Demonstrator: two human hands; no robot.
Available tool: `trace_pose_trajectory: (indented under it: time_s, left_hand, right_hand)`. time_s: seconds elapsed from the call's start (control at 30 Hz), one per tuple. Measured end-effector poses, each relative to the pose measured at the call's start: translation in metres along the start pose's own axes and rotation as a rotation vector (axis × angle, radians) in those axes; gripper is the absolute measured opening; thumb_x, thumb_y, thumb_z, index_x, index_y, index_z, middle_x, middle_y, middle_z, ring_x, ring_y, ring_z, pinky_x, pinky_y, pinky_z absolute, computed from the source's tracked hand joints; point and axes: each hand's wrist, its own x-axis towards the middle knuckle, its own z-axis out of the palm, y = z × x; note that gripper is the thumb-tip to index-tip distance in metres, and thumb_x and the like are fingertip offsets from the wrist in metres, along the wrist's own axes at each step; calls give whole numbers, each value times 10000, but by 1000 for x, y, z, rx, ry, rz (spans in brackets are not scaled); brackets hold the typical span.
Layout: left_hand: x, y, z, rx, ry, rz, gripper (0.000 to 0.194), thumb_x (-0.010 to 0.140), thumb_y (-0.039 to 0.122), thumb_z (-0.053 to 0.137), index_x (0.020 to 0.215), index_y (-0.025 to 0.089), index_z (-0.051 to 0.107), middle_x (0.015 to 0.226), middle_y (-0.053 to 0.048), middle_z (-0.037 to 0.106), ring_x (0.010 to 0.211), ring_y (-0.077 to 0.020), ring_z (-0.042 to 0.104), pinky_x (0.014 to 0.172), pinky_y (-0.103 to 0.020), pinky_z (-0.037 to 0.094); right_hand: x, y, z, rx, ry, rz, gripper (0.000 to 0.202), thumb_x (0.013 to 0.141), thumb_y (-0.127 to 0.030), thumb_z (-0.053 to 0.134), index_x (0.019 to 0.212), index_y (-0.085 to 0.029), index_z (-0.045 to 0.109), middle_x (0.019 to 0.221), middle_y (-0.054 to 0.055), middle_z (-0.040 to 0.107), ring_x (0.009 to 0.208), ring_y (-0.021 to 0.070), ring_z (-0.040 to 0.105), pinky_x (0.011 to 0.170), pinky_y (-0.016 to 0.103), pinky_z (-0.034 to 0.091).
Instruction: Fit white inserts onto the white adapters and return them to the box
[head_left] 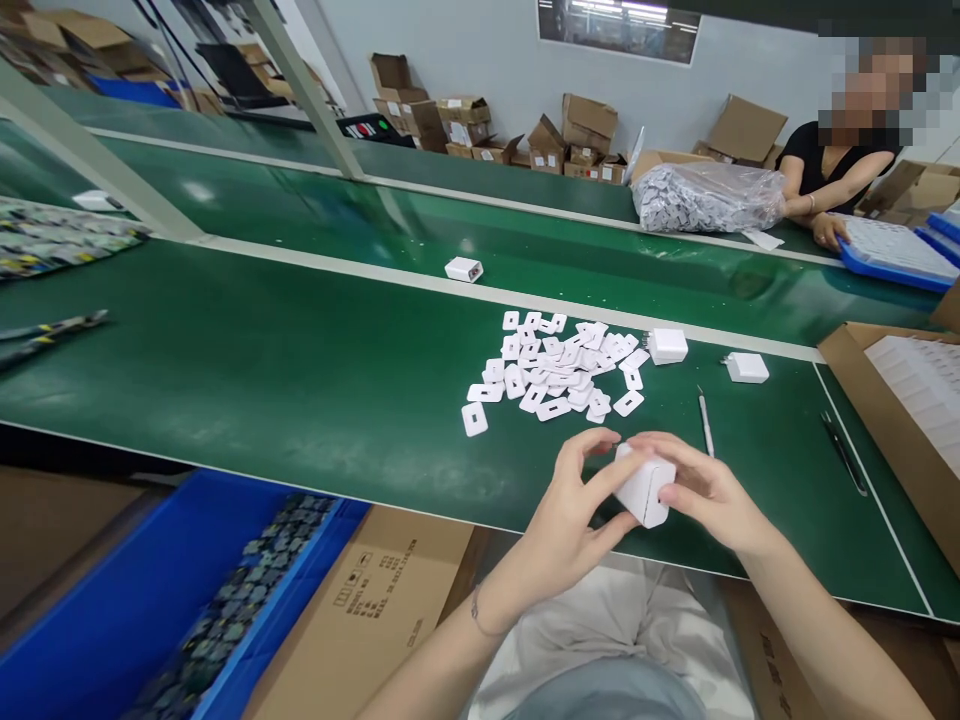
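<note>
Near the front edge of the green table, a white charger housing (645,486) is held between both hands. My left hand (574,510) grips its left side with the fingers bent round it. On the other side, my right hand (709,490) presses the thumb on the end face and the fingers over the top. A narrow seam shows between the body and the end cover. Just beyond the hands lies a loose pile of white cover plates (562,372) with small slots. Two white chargers (667,346) (747,367) with pins rest right of the pile.
A white-handled pick (706,425) and black tweezers (844,455) lie at the right, by a carton (885,420). Pliers (52,332) are far left. Another charger (463,269) sits on the middle strip. Across the table a person handles a bag (705,198) and a blue tray (892,270).
</note>
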Motion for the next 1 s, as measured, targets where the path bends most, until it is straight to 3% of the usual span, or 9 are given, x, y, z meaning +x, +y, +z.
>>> trace_pose_trajectory:
  time_s: [0.1,0.2,0.3,0.5,0.73,0.87,1.0]
  left_hand:
    - [-2,2,15,-331,113,-151,555,864,329,645,1378,317,433,1298,-105,478,1176,-260,549,993,-428,509]
    - [1,6,28,-588,214,-239,586,786,437,726,1297,254,504,1287,-114,525,1189,-283,555,1009,-425,502]
    - [6,13,30,-663,287,-277,505,756,390,767,1195,217,585,1212,-105,577,1143,-268,584,1002,-404,507]
    - [10,25,19,-649,245,-180,437,748,321,784,1148,215,644,1116,-79,615,1065,-234,602,937,-348,535]
    - [5,35,30,-663,302,-187,455,765,401,757,1151,195,635,1124,-103,594,1048,-260,612,916,-376,544]
    - [6,33,40,-715,342,-219,467,756,388,765,1156,186,634,1144,-110,614,1060,-264,629,938,-387,537]
    - [14,26,44,-917,314,-399,502,695,403,809,1106,152,667,1110,-122,692,1040,-272,657,932,-392,540]
  right_hand:
    - [-2,4,7,-36,264,-126,425,864,-473,648,1239,-278,612,1283,109,546,1135,250,589,875,348,551]
    - [-5,2,16,-107,379,-183,450,848,-503,653,1228,-266,608,1277,119,523,1135,263,579,862,345,550]
    - [-11,-5,20,-124,359,-221,404,868,-453,645,1232,-284,606,1270,114,508,1129,257,570,835,324,553]
    - [-22,-19,13,-191,235,-291,328,943,-356,551,1265,-379,604,1337,76,457,1238,267,475,916,375,518]
    - [-21,-27,25,-369,356,-447,229,968,-345,484,1099,-306,668,1229,112,526,1130,299,533,857,444,505]
    - [-19,-27,27,-315,400,-388,194,966,-352,491,1004,-279,668,1209,109,538,1141,287,528,852,421,504]
    - [-21,-27,12,-398,385,-254,248,963,-406,495,1092,-289,671,1193,103,544,1134,268,534,836,380,509]
